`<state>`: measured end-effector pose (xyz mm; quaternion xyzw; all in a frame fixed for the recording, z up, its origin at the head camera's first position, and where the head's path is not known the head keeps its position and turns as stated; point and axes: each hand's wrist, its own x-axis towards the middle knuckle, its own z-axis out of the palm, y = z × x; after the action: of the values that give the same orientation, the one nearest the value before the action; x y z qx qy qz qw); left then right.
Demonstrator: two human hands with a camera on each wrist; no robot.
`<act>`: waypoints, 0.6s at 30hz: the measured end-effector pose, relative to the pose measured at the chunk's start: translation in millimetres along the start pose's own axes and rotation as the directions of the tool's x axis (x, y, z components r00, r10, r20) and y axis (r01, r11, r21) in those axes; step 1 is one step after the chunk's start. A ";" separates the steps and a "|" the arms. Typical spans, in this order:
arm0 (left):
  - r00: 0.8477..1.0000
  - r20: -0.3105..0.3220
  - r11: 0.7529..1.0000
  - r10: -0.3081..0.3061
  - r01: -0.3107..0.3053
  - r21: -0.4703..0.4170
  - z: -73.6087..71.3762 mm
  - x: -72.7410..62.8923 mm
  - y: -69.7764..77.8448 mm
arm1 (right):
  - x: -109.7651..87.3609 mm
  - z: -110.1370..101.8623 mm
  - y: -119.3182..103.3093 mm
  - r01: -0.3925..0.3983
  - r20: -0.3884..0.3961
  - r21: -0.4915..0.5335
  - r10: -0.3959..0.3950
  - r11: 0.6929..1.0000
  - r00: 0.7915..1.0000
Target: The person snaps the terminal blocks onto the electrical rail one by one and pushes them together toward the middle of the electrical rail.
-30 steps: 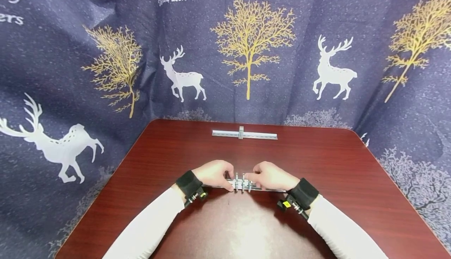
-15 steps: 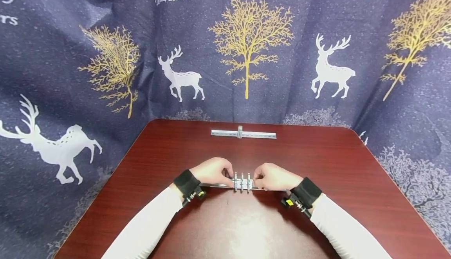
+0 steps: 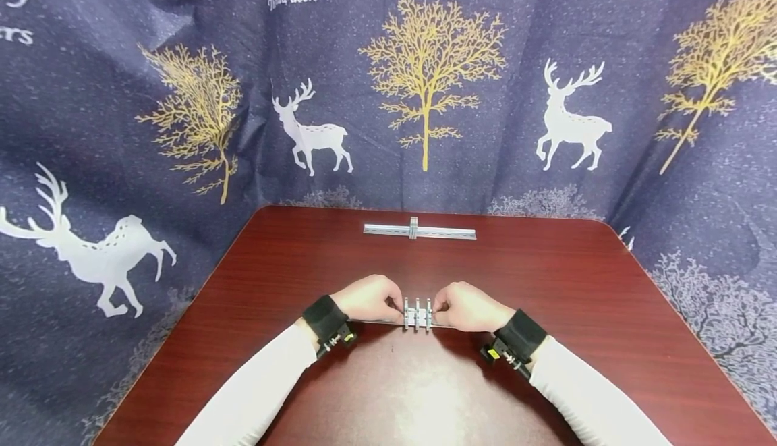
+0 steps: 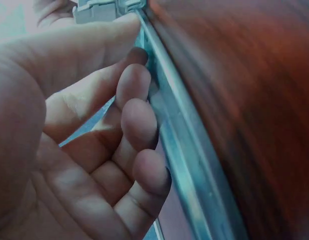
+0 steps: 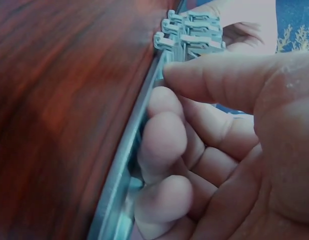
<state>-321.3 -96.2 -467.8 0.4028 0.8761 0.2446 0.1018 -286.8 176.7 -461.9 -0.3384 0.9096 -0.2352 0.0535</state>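
A metal DIN rail (image 3: 380, 322) lies crosswise on the table between the two hands. Three upright metal clips (image 3: 417, 314) stand evenly spaced at its middle. My left hand (image 3: 370, 297) grips the rail just left of the clips, its thumb tip close to the left one. On the other side, my right hand (image 3: 469, 306) holds the rail with curled fingers, thumb beside the right clip. In the right wrist view the clips (image 5: 189, 32) line up beyond the thumb, and the fingers (image 5: 163, 140) bend against the rail. The palms hide much of the rail's ends.
A second DIN rail (image 3: 446, 233) with metal clips (image 3: 413, 227) bunched at its middle lies near the back edge of the dark red table (image 3: 291, 257). A blue printed curtain (image 3: 376, 183) hangs behind and at both sides.
The right hand has drawn off the right clip, shifting slightly right and then back beside it. That clip now stands upright, level with the other two. The left hand stays almost in place.
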 end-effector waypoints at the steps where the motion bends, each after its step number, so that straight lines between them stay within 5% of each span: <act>1: 1.000 -0.002 1.000 0.000 0.000 0.011 0.3 0.2 0.6 | 0.3 0.7 0.1 0.000 -0.002 -0.003 0.000 1.000 1.000; 18: 0.999 -0.037 0.999 0.020 -0.019 0.040 4.2 2.5 8.2 | 3.7 8.6 -3.4 0.042 -0.041 0.021 -0.041 0.999 0.998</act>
<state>-316.0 -88.4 -467.2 0.4085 0.8786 0.2359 0.0752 -285.3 168.7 -467.6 -0.3519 0.9005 -0.2531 0.0342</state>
